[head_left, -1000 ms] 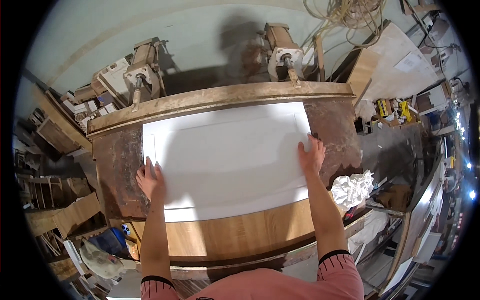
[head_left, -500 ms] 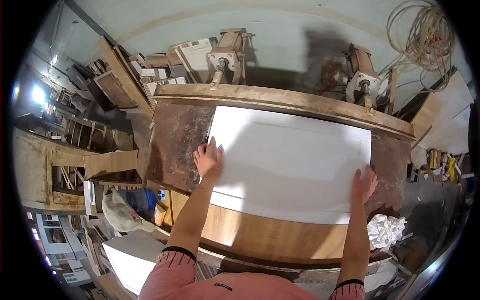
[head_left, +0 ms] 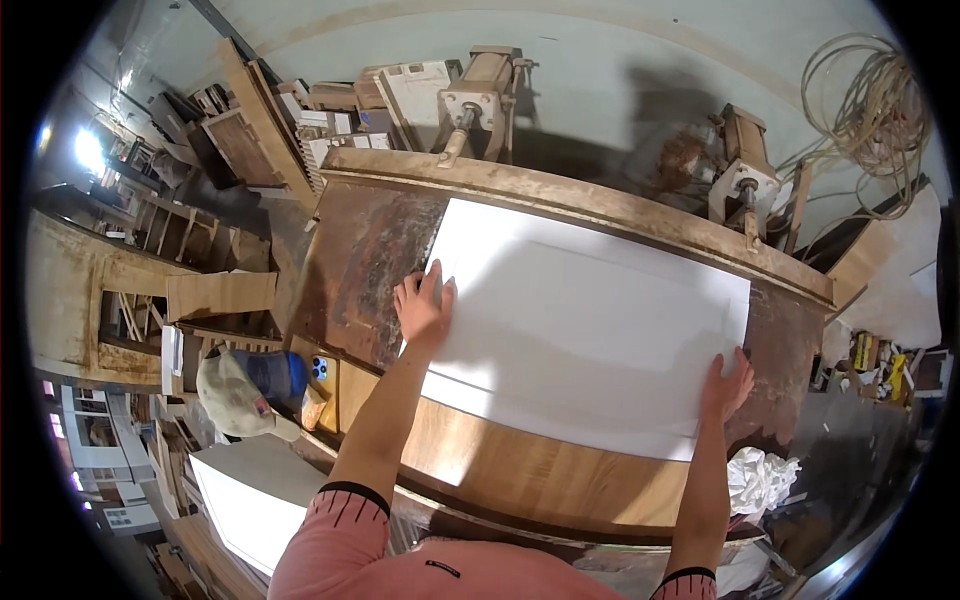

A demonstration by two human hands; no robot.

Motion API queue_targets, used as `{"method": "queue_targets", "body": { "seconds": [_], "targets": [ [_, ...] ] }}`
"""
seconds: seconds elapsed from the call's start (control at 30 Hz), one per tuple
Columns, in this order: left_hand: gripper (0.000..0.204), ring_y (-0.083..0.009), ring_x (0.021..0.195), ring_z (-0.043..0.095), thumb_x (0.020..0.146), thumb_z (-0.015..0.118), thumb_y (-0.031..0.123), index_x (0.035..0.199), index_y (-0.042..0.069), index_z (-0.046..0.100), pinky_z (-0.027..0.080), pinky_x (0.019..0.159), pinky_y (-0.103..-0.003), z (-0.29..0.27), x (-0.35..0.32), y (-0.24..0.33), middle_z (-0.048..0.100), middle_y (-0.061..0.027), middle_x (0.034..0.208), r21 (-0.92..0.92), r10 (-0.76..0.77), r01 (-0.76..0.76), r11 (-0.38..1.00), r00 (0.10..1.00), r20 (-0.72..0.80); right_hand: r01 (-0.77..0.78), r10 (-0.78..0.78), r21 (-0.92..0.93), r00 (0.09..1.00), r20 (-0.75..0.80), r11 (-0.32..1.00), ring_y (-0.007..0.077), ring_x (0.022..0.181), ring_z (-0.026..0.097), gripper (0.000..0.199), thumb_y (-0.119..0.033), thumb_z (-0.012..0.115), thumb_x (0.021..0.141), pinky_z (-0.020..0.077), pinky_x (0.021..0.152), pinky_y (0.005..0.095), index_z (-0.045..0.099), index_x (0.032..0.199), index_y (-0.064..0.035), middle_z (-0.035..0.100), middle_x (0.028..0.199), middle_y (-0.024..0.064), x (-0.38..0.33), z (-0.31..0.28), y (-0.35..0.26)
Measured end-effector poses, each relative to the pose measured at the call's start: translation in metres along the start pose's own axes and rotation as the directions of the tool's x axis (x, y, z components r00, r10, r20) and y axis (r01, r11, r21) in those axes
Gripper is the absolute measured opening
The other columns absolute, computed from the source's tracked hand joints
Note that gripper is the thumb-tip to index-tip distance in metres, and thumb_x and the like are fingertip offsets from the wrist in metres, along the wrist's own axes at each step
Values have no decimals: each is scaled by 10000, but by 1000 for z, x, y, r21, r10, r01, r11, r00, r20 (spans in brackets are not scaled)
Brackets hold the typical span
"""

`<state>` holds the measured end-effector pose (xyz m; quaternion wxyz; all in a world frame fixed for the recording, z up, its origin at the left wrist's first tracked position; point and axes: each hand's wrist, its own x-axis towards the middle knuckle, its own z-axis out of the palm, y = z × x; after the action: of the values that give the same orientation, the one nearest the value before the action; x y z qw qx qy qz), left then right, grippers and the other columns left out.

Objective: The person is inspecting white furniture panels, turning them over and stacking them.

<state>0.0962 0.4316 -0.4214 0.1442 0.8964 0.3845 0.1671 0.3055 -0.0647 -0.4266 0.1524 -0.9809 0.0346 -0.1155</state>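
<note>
Since the frame half a second back, both hands keep their places on the white panel; the view has swung only a little, so the panel sits slightly more to the right and tilted in the picture.

Head view: the left hand lies flat, palm down, fingers spread loosely, on the panel's left edge, partly over the dark stained bench top just to its left. The right hand rests palm down at the panel's near right corner, fingers together and pointing away from the person, its outer side over the bench. Between the 2 hands the panel lies flat, a faint raised frame line showing inside its border. Just nearer the person than both hands, a strip of light brown wood board runs under the panel's near edge.

Beyond the hands a worn wooden rail borders the far side of the panel, and past it stand 2 press cylinders. Right of and below the right hand lies a crumpled white rag. Left of and below the left hand sits a cap, with a white board lower still. Far up to the right of the right hand hangs a coil of cable.
</note>
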Motion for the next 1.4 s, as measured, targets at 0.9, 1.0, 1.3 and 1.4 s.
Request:
{"method": "queue_targets", "body": {
  "seconds": [0.9,1.0,1.3,1.4],
  "targets": [
    [591,-388,1234,496,916,652,387,1466,246,490,414,1003,-561,27,89,-2,526,-174,1279,15,21,-25,1000,977,210,85,-86,-17,996,-38,996,354,1176,556,454,-253,683,916,426,1024,477,584,1339,-120,619,1258,131,0,9,8],
    [578,-409,1210,526,918,653,363,1441,155,520,435,1009,-513,40,108,-26,575,-189,1247,-250,-81,136,959,973,216,53,-53,0,998,-42,999,358,1175,558,473,-272,679,923,424,1028,478,578,1353,-102,615,1265,137,-1,13,14],
    [499,-242,1125,592,903,667,288,1301,-11,622,467,981,-345,18,128,-15,675,-125,1179,-623,-183,510,593,839,512,-520,316,537,846,429,664,227,1091,599,504,-402,594,964,450,979,377,609,1321,-46,654,1145,96,51,24,60],
    [444,-209,1092,591,919,649,265,1282,10,633,467,961,-333,-36,125,0,667,-86,1166,-737,-156,448,507,888,432,-627,350,704,776,525,334,199,1123,588,545,-441,577,962,437,992,348,604,1329,-39,644,1203,86,54,-8,56]
  ]
}}
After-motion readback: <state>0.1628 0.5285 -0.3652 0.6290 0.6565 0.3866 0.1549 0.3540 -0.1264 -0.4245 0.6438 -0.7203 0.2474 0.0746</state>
